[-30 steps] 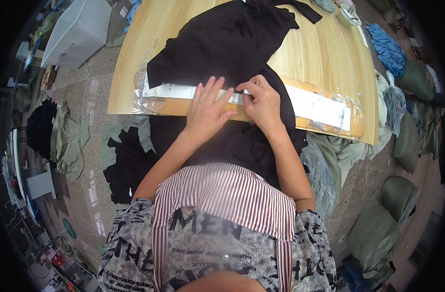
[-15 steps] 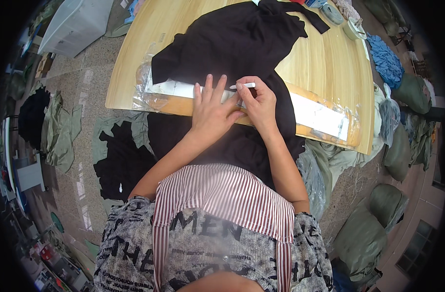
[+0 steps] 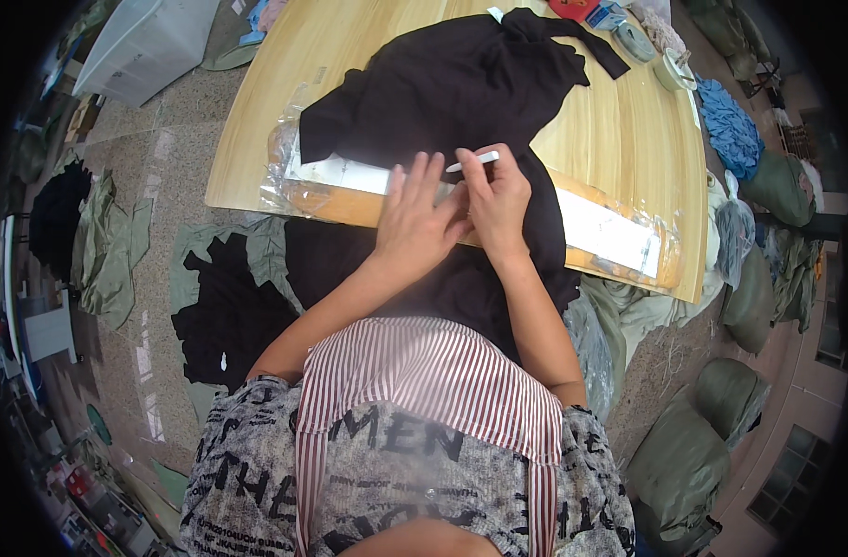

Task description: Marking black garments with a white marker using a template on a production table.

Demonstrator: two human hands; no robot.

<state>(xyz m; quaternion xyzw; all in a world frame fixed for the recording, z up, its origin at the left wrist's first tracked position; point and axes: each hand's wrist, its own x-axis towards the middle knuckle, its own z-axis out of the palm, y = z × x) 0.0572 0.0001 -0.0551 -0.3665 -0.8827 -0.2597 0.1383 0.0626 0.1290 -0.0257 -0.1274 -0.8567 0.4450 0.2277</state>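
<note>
A black garment (image 3: 447, 97) is spread over the wooden table and drapes over its near edge. My left hand (image 3: 414, 218) lies palm down with fingers stretched out, at the near part of the black cloth and partly over a white strip (image 3: 349, 174) taped along that edge. Close beside it, my right hand (image 3: 500, 200) pinches a slim white pen (image 3: 475, 161) between thumb and fingers, held at a slant above the cloth. The left thumb comes near the right hand; what lies beneath the two is hidden.
The table (image 3: 619, 121) carries a white cup (image 3: 674, 72), a tape roll (image 3: 634, 42) and a red item (image 3: 573, 8) at its far right. Black cut cloth (image 3: 224, 320) hangs at the lower left. A white bin (image 3: 145, 51) and green sacks (image 3: 688, 455) stand around.
Both hands have shifted slightly to the right, and the left fingers sit closer together. The pen in my right hand is tilted more steeply. The view has shifted a little.
</note>
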